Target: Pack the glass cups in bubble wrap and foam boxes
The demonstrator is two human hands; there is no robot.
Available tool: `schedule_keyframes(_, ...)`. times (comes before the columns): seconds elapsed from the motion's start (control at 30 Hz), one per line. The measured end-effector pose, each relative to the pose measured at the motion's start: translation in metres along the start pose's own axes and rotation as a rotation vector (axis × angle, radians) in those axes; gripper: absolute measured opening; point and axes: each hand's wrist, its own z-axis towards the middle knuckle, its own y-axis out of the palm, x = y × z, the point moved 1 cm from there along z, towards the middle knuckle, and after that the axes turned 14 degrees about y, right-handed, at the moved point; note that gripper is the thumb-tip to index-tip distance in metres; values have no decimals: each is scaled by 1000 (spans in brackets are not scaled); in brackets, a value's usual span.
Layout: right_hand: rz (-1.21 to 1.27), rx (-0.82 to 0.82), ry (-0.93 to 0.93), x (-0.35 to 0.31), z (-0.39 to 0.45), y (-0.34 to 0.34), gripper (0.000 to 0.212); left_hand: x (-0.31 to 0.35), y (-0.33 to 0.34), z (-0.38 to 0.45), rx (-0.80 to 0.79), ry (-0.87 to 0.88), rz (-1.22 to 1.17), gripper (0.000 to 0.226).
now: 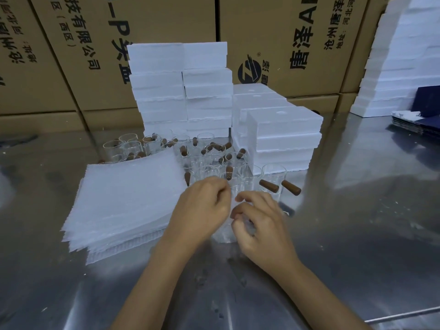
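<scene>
Fingers (240, 211) of the right hand (262, 225) are curled, pinching a clear bubble-wrapped bundle (222, 234) that sits on the steel table (357, 234) between both hands; whether a cup is inside is hard to tell through the blur. Left hand (204, 208) has fingers curled in over the top of the same bundle, gripping the wrap. Glass cups (207, 160) with brown wooden handles stand clustered at 12 o'clock from the hands, nearest ones just beyond the fingertips. Two handles (291, 187) stick out at 1 o'clock. Stack of bubble wrap sheets (123, 201) lies flat at 9 to 10 o'clock, its edge touching the left wrist area. White foam boxes (181, 89) stacked behind the cups at 12, a lower stack (283, 136) at 1 o'clock. More foam (400, 55) at far 2 o'clock, dark blue folders (419, 115) beside it. Cardboard cartons (71, 55) line the back.
</scene>
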Motion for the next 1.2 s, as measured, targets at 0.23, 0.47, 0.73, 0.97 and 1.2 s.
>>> schedule_keyframes(0.23,-25,-30,-55,-1,3,1,8,-6,4,35,-404,-112,65,21)
schedule_keyframes(0.47,-33,-85,-22,-1,2,1,13,-10,5,36,-503,-120,43,31)
schedule_keyframes(0.73,460,234,284,19,53,-34,25,-14,-1,74,24,-208,-267,17)
schedule_keyframes(0.97,451,282,834,108,156,-93,65,-14,36,148,3,-383,-571,55)
schedule_keyframes(1.2,490,147,727,104,155,-95,39,-16,39,149,43,-416,-687,57)
